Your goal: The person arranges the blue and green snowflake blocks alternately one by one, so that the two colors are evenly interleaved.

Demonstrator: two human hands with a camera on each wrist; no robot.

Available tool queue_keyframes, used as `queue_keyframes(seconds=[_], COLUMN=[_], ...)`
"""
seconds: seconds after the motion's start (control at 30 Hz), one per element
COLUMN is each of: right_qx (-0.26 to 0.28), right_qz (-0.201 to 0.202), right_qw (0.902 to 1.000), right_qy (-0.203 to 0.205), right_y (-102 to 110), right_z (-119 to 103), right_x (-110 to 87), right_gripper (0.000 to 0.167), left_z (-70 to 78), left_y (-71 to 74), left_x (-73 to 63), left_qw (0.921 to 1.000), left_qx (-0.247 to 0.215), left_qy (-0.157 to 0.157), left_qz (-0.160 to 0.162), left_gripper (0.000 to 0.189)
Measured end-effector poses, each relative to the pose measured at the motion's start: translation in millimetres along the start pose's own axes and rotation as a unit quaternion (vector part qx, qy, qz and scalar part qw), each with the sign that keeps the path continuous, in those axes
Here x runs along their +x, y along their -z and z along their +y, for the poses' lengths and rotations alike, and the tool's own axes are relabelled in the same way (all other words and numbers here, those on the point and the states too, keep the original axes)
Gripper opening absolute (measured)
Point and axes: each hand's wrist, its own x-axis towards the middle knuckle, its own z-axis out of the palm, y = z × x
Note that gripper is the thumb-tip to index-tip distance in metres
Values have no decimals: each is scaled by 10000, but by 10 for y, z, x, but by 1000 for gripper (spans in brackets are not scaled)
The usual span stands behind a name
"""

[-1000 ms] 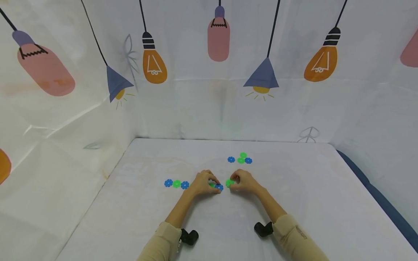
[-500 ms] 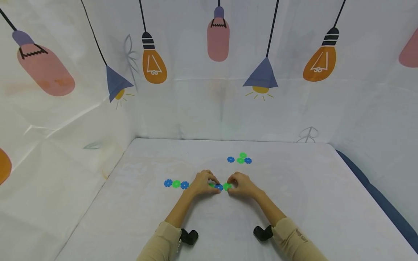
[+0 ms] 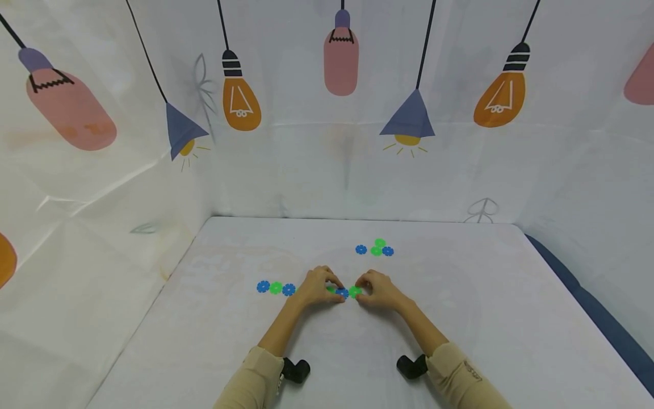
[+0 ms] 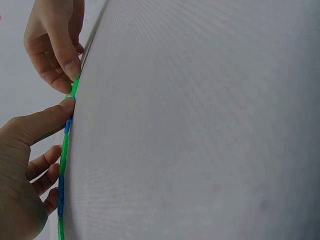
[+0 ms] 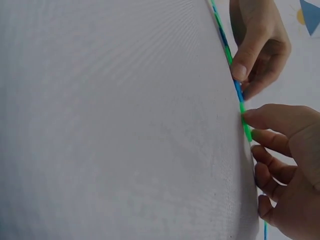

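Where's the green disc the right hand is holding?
In the head view, below centre: the green disc is pinched by the right hand, immediately right of the blue disc that the left hand holds.

The green disc (image 3: 355, 292) and the blue disc (image 3: 342, 293) look like thin plastic, smooth and evenly coloured, while the white tabletop (image 3: 460, 318) under them appears smooth and mostly matt. Behind it, the printed backdrop (image 3: 306, 170) looks like a coated sheet, creased and faintly glossy toward the left. The beige sleeves (image 3: 462, 372) are matt woven-looking cloth with soft folds, and the black wrist fittings (image 3: 296, 371) resemble smooth, hard plastic.
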Motion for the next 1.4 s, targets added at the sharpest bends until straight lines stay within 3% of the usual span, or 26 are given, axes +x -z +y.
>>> queue_keyframes(seconds=[0.43,0.67,1.07,1.2,1.4], right_qx=[244,365,381,247,7], right_qz=[87,382,1223,1452,1391], right_qw=[9996,9985,9886,9848,9812], right_qy=[105,122,-786,-917,-1339], right_y=[10,86,350,439,520], right_z=[41,104,485,645,802], right_x=[-14,-17,79,117,166], right_gripper=[25,26,32,33,38], left_z=[-14,-16,-2,-1,8], left_y=[-12,-13,10,16,16], left_x=[6,8,-5,-8,-12], left_qw=[10000,10000,9999,9999,9999], left_qx=[15,-18,-108,-111,-145], left_qy=[47,60,49,-8,-27], left_qz=[-12,-10,-21,7,6], left_gripper=[26,26,25,25,25])
